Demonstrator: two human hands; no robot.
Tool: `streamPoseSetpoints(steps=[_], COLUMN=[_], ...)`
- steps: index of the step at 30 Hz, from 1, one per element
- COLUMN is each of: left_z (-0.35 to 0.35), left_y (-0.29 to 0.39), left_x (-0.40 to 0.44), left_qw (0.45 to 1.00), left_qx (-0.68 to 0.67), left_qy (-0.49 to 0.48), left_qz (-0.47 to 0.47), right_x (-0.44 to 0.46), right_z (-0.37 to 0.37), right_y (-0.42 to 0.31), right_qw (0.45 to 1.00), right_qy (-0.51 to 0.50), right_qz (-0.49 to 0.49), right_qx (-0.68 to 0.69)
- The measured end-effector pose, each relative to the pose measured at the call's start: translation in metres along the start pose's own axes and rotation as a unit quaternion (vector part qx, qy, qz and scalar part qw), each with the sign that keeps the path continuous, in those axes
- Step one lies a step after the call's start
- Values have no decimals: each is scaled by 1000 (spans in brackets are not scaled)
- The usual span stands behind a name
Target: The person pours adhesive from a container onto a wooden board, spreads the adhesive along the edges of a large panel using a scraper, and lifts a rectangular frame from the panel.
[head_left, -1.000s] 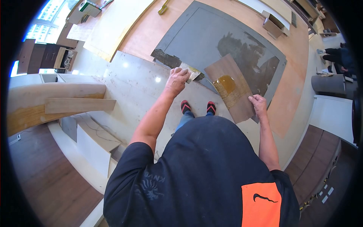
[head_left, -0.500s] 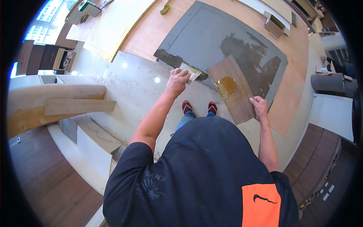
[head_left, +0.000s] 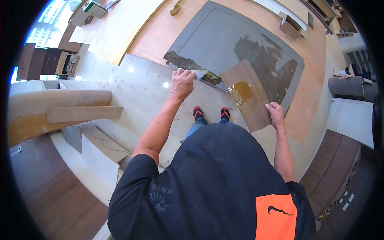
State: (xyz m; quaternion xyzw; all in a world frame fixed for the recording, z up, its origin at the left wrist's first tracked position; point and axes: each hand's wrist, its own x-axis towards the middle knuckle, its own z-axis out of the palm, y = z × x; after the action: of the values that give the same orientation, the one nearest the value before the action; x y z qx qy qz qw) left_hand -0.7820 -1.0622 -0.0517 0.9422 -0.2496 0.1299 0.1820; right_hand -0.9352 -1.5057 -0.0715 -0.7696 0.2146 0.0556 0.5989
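Note:
My left hand [head_left: 183, 84] is closed on a flat, pale scraper [head_left: 199, 74], whose edge is at the near left edge of a large grey panel [head_left: 212, 38]. Dark, wet-looking smears cover that edge and the panel's right part. My right hand [head_left: 275, 113] pinches the lower right edge of a thin brown board [head_left: 256, 106], tilted over the panel's near side. A pool of amber glue [head_left: 241, 92] lies on the board's middle.
Beneath the panel lies a pinkish wooden sheet [head_left: 154, 40], with a yellow-handled tool [head_left: 175, 9] on it. A pale board [head_left: 120, 30] is at upper left. Curved wooden furniture [head_left: 60, 116] stands left; a grey roll [head_left: 347, 87] is at right. My feet stand below the panel.
My left hand has moved slightly left and turned, and the scraper now points more to the right. The brown board in my right hand has shifted slightly right.

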Motion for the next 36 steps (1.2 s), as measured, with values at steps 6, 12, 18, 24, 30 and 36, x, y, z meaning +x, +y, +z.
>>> streamPoseSetpoints(steps=[6,12,18,24,30,36], left_z=[8,16,43,42,37,39], left_y=[-19,-27,37,89,0,39], left_x=[26,41,23,14,40,40], left_qw=[989,963,975,978,978,978], left_qx=[33,40,2,-113,13,-23], left_qy=[-36,-118,-178,-154,-86,-136], left_qz=[-141,-238,-135,-85,-191,-154], right_x=[3,1,1,-1,-7,-7], right_z=[-5,-13,-21,-32,-34,-32], right_y=[10,8,8,20,22,25], right_qw=[1000,1000,992,995,992,995], right_qy=[5,-5,-13,-2,-11,7], right_qz=[19,14,55,44,50,51], right_qx=[-7,12,116,88,112,80])
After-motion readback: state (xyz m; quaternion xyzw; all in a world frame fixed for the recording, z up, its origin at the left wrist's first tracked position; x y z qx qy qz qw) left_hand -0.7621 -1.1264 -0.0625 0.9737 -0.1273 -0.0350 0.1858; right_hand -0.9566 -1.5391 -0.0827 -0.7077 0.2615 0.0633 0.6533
